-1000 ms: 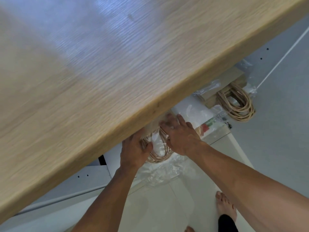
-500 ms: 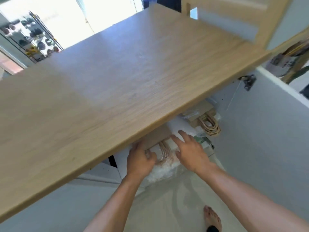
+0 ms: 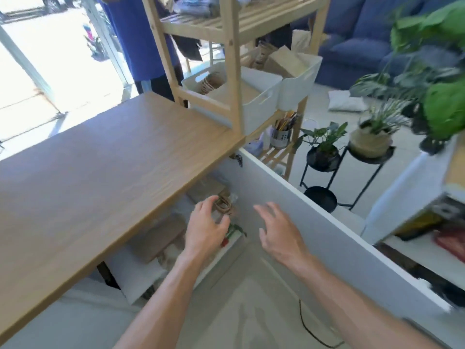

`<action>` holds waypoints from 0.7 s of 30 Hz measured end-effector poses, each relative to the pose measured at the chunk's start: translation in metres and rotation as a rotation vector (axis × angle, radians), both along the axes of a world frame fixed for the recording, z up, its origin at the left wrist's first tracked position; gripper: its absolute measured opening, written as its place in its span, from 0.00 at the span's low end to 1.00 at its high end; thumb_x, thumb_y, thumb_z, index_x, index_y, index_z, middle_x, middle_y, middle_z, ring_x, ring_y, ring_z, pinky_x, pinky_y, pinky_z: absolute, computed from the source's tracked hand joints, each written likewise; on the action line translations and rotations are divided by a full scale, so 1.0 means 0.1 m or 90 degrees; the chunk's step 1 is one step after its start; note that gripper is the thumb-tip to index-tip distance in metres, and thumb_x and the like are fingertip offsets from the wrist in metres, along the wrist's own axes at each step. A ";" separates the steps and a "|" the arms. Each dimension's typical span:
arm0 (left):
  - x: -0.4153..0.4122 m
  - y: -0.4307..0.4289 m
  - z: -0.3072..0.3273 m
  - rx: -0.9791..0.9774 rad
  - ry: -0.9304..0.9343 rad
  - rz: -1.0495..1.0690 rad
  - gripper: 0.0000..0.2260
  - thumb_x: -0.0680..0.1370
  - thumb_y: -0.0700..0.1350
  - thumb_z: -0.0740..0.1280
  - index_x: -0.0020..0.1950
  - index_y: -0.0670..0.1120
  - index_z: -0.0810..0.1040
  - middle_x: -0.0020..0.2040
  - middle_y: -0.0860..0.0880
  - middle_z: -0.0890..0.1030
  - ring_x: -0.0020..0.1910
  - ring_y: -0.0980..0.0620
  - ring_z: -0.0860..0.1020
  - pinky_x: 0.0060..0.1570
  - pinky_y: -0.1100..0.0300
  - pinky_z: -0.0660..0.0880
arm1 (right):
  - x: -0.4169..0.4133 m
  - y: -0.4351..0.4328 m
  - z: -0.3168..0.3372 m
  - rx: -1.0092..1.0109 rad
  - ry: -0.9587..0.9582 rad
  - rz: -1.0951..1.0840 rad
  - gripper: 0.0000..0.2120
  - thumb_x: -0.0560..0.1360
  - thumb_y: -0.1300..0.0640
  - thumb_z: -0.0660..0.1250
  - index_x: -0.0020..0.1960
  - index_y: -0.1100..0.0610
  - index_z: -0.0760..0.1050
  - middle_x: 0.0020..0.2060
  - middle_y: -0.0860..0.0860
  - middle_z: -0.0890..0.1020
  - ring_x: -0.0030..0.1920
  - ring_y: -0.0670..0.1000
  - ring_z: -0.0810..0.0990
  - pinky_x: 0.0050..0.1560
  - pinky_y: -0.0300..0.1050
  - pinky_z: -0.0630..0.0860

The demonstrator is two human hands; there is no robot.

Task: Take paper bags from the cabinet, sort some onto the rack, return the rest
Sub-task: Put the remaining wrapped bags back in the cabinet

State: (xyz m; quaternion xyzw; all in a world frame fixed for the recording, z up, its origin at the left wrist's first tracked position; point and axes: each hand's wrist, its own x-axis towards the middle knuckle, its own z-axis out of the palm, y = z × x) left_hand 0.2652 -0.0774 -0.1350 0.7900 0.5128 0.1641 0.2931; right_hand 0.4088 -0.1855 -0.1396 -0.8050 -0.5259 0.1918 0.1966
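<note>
At frame centre, our left hand (image 3: pixel 205 229) and right hand (image 3: pixel 278 233) hover empty, fingers spread; the wooden countertop (image 3: pixel 100 177) half-hides blurred brown paper bags (image 3: pixel 161 238).

A blue sofa (image 3: pixel 352 44) filled the upper right of the frame, with leafy green plants (image 3: pixel 432 71) in front of it at the right edge. Below them, two potted plants (image 3: pixel 324 139) sat on black metal stands (image 3: pixel 319 197), and a metal cup of pencils (image 3: pixel 280 137) stood left of those. A black cable (image 3: pixel 305 326) lay on the floor at the bottom centre.
</note>
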 end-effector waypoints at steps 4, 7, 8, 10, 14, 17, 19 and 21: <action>0.67 -0.45 0.15 0.003 -0.002 -0.104 0.26 0.77 0.48 0.68 0.74 0.49 0.68 0.70 0.47 0.72 0.69 0.49 0.71 0.67 0.55 0.66 | 0.40 -0.66 0.22 0.012 -0.026 -0.076 0.26 0.77 0.60 0.59 0.74 0.51 0.62 0.74 0.54 0.60 0.71 0.57 0.64 0.68 0.51 0.67; 1.15 -0.95 0.22 0.001 -0.002 -0.185 0.25 0.78 0.49 0.67 0.74 0.50 0.66 0.72 0.48 0.70 0.71 0.49 0.68 0.69 0.54 0.66 | 0.70 -1.21 0.25 0.014 -0.027 -0.145 0.26 0.77 0.61 0.59 0.74 0.49 0.62 0.74 0.51 0.61 0.70 0.56 0.64 0.65 0.50 0.69; 1.27 -1.09 0.23 0.000 0.003 -0.205 0.25 0.78 0.49 0.67 0.74 0.50 0.65 0.72 0.49 0.70 0.71 0.50 0.68 0.69 0.54 0.66 | 0.77 -1.36 0.26 0.013 -0.028 -0.164 0.26 0.77 0.61 0.59 0.74 0.49 0.62 0.74 0.51 0.61 0.70 0.56 0.64 0.64 0.50 0.69; 1.53 -1.40 0.21 0.004 0.022 -0.248 0.25 0.78 0.50 0.66 0.74 0.51 0.65 0.72 0.50 0.70 0.70 0.50 0.69 0.68 0.54 0.68 | 0.94 -1.72 0.25 0.014 -0.044 -0.197 0.25 0.78 0.60 0.58 0.73 0.49 0.62 0.72 0.51 0.62 0.68 0.56 0.66 0.62 0.50 0.70; 1.85 -1.85 0.05 0.018 0.099 -0.372 0.24 0.79 0.52 0.63 0.75 0.51 0.66 0.74 0.51 0.67 0.71 0.49 0.67 0.68 0.52 0.67 | 1.15 -2.27 0.17 -0.046 -0.069 -0.236 0.23 0.79 0.59 0.58 0.74 0.51 0.63 0.70 0.51 0.67 0.67 0.56 0.67 0.63 0.50 0.70; 1.97 -2.12 -0.04 0.052 0.159 -0.415 0.21 0.81 0.55 0.58 0.74 0.51 0.68 0.73 0.51 0.69 0.71 0.46 0.67 0.68 0.51 0.65 | 1.25 -2.58 0.10 -0.084 -0.061 -0.244 0.23 0.79 0.57 0.57 0.74 0.49 0.63 0.67 0.50 0.71 0.65 0.55 0.69 0.63 0.51 0.69; 1.98 -2.24 -0.08 0.077 0.185 -0.411 0.21 0.82 0.57 0.54 0.74 0.52 0.68 0.75 0.52 0.67 0.72 0.47 0.67 0.68 0.51 0.63 | 1.28 -2.76 0.05 -0.105 -0.042 -0.232 0.23 0.79 0.57 0.56 0.74 0.48 0.62 0.66 0.50 0.72 0.64 0.55 0.70 0.62 0.53 0.70; 1.94 -2.32 -0.12 0.088 0.204 -0.416 0.22 0.83 0.57 0.53 0.75 0.54 0.65 0.77 0.53 0.64 0.73 0.46 0.65 0.69 0.50 0.62 | 1.29 -2.89 0.00 -0.122 -0.019 -0.211 0.23 0.79 0.57 0.55 0.74 0.49 0.63 0.67 0.50 0.70 0.63 0.55 0.71 0.61 0.52 0.70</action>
